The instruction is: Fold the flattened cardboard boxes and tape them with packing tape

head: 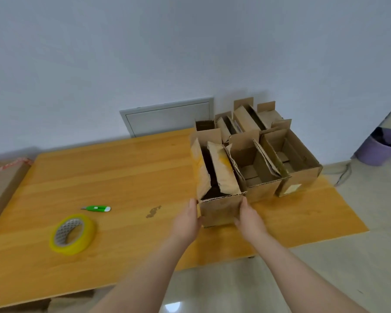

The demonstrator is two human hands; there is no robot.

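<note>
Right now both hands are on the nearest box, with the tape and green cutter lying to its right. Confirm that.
Not quite. In the head view the tape and cutter lie to the left of the box, not its right. The left hand and right hand are indeed on the nearest box, one at each side.

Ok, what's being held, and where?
The nearest box, between both hands: left hand on its left wall, right hand on its right wall, near the front.
</note>
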